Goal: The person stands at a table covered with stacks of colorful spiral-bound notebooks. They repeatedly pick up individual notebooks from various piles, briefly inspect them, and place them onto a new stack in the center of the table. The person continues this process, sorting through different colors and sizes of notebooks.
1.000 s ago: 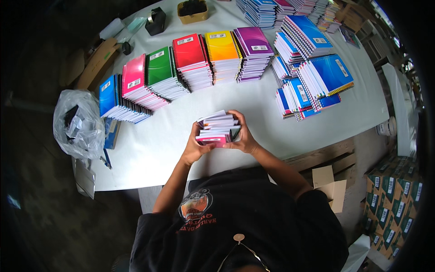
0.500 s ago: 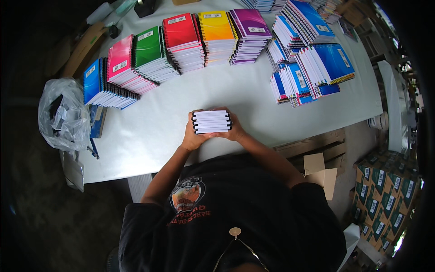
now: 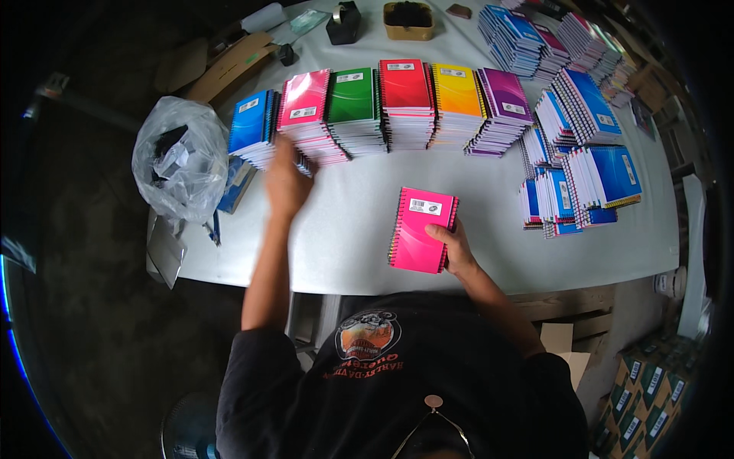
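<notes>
My right hand [image 3: 457, 246] grips a small bundle of spiral notebooks [image 3: 417, 249] by its right side, thumb on top. The uppermost cover is bright pink with a white label, and it hides most of those below. My left hand [image 3: 287, 182] reaches out to the left, at the front of the blue notebook stack [image 3: 249, 126] and beside the pink stack [image 3: 303, 99]. Its fingers are smeared by motion, so whether they touch or hold a notebook cannot be told.
Stacks of green [image 3: 352, 96], red [image 3: 405, 84], yellow [image 3: 457, 90] and purple notebooks [image 3: 505, 96] continue the row. Mixed bundles [image 3: 596, 172] are piled at the right. A clear plastic bag [image 3: 183, 187] hangs at the table's left edge. A tape dispenser [image 3: 343, 24] stands at the back.
Both hands held the bundle edge-on; now it is turned pink cover up in my right hand alone. My left hand has let go and moved to the left stacks. The view has shifted.
</notes>
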Available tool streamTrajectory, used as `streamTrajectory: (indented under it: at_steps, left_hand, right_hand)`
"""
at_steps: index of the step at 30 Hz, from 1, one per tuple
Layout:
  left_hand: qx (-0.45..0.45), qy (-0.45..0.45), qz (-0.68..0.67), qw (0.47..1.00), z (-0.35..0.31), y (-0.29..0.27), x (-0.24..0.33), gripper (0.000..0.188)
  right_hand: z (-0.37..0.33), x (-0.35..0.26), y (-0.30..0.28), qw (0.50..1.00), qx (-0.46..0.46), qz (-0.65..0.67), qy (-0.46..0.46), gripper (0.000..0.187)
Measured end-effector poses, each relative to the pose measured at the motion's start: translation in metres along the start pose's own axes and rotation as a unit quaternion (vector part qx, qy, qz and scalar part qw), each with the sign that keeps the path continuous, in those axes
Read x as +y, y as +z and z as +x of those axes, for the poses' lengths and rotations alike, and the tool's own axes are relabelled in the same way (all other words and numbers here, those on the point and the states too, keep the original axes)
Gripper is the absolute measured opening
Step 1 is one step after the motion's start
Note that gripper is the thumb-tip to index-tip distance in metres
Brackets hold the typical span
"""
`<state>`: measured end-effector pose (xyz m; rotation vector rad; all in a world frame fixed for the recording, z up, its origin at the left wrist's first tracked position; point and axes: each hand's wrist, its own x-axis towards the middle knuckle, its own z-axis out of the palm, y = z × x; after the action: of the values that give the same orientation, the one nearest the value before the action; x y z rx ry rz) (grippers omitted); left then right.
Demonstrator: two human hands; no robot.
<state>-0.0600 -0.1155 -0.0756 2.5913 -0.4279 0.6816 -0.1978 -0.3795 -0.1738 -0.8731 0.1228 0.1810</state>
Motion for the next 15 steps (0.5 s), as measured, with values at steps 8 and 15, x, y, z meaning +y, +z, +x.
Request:
streamTrajectory:
  at_steps: [8,15]
  left_hand:
    - [0.111,-0.110,-0.315,0.936,0.006,-0.070,-0.066,0.018]
    - [-0.277,0.240,-0.282,0.887,-0.033,-0.003,0.064,0.033]
  right_hand:
    - [0.005,-0.017,0.024,0.991,-0.060,0.064,0.098,0.053]
    - [-0.003,-0.016,0.005,0.959,-0.060,0.128,0.247,0.072]
